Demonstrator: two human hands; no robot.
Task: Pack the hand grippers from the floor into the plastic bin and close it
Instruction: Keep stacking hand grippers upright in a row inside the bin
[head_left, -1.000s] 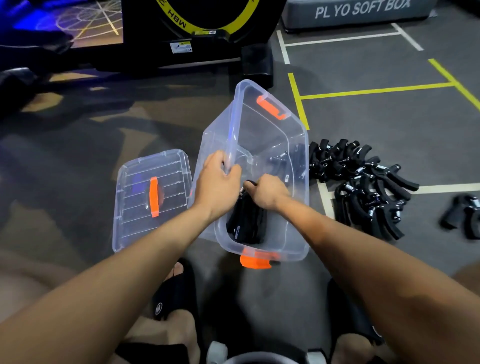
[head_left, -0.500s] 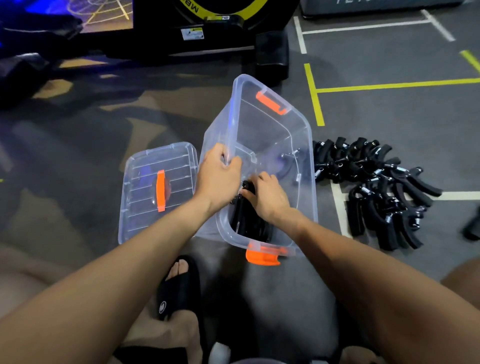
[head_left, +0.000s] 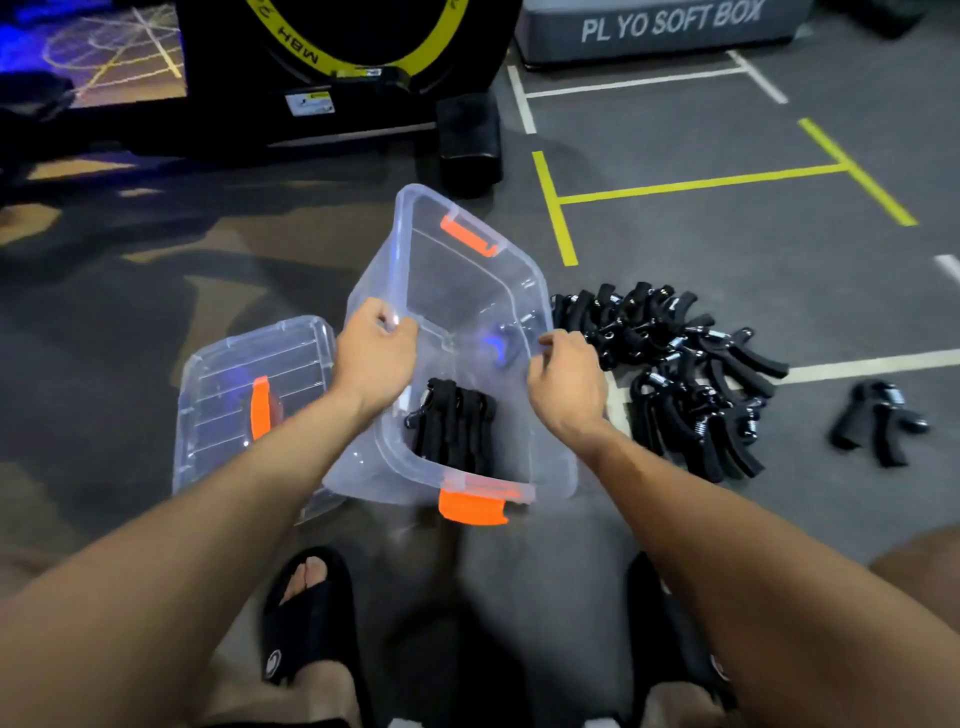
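The clear plastic bin (head_left: 467, 291) with orange latches stands tilted on the grey floor in front of me. Several black hand grippers (head_left: 457, 431) lie in its near end. My left hand (head_left: 374, 358) grips the bin's left rim. My right hand (head_left: 566, 379) hovers at the right rim, fingers loosely curled, holding nothing. A pile of black hand grippers (head_left: 675, 374) lies on the floor just right of the bin. One stray hand gripper (head_left: 878, 421) lies further right. The clear lid (head_left: 244, 395) with an orange handle lies flat left of the bin.
A black machine with a yellow ring (head_left: 353, 52) and its black foot (head_left: 470, 140) stand behind the bin. A grey soft box (head_left: 660, 26) sits at the back right. My feet in black slides (head_left: 306, 618) are below. Yellow and white lines mark the floor.
My right hand has let go of the hand grippers inside the bin and lifted out to the right rim. My left hand stays on the left rim.
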